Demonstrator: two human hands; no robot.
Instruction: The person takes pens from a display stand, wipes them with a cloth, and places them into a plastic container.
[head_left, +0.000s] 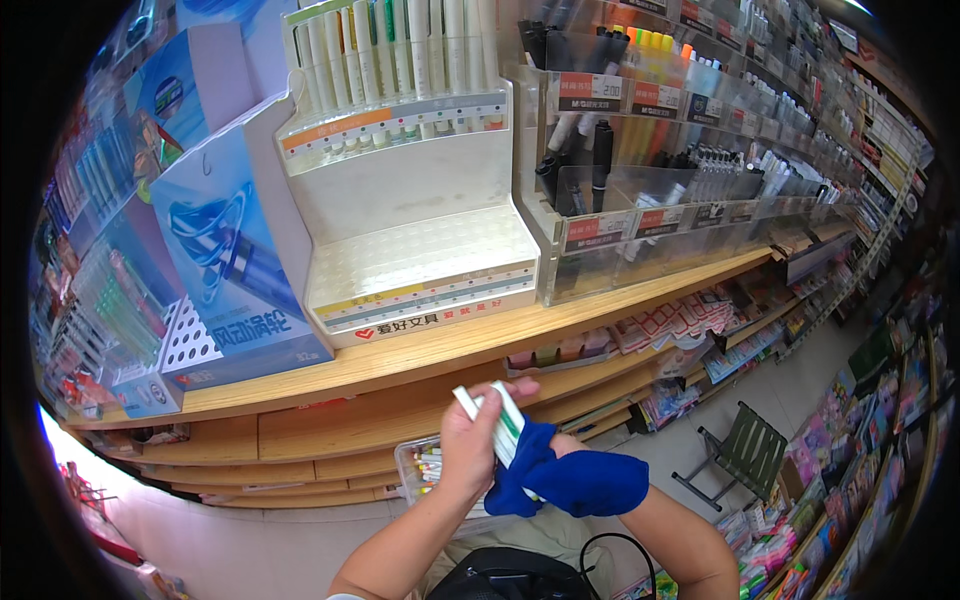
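Several white marker pens (508, 424), one with green on its barrel, are gripped in my left hand (471, 442) near the lower middle. My right hand (568, 448) is mostly hidden by a blue cloth (592, 480), which wraps around the lower ends of those pens. Beneath my hands, a clear plastic bin (405, 469) holds more pens with coloured ends. In front stands a white stepped pen display (412, 187); pens (390, 56) fill its upper tier, and its lower tier of small holes shows no pens.
A wooden shelf edge (435, 341) runs before me. Clear acrylic racks (592, 247) of pens stand to the right, a blue cardboard display (240, 255) to the left. Lower shelves hold packets. A folding stool (750, 450) stands on the floor near goods at right.
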